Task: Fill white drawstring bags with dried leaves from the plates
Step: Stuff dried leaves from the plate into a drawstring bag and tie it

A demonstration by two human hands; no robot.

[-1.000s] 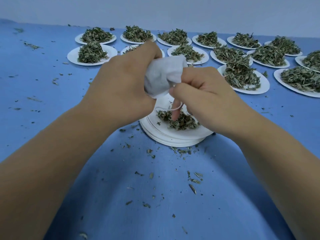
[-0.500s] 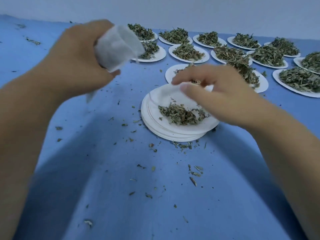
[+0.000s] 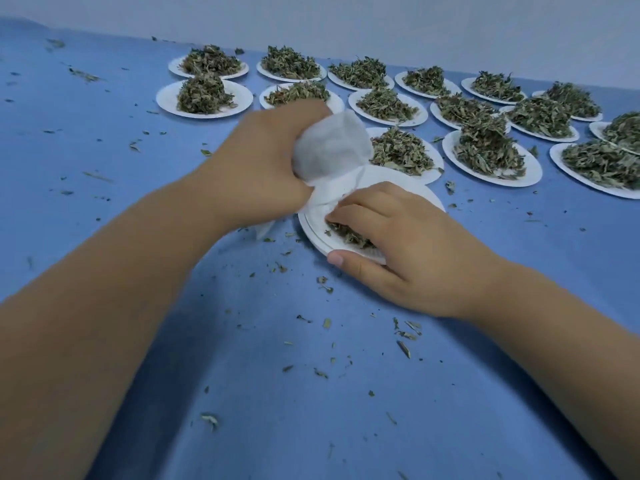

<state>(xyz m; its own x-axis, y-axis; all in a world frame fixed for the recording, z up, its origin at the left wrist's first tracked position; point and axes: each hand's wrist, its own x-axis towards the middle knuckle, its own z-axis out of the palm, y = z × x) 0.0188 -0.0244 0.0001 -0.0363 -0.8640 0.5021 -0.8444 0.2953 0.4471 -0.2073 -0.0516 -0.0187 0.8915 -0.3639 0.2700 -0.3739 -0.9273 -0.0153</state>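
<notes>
My left hand (image 3: 263, 168) grips a white drawstring bag (image 3: 332, 147) by its bulging body and holds it tilted, with its mouth down at the far rim of a stack of white plates (image 3: 311, 233). A small remnant of dried leaves (image 3: 343, 233) lies on the top plate. Over these leaves my right hand (image 3: 401, 247) lies with curled fingers, whose tips reach the bag's mouth. Its thumb lies along the near rim of the stack. The hand hides most of the leaves and whether any are held.
Several white plates heaped with dried leaves stand in rows at the back and right, such as one (image 3: 204, 98) at the left and one (image 3: 491, 150) beside the stack. Leaf crumbs litter the blue table cover (image 3: 311, 375). A pale wall runs behind.
My left hand swung up and left with the bag, then came back down to the plate stack. My right hand let go of the bag's string and dropped onto the leaves.
</notes>
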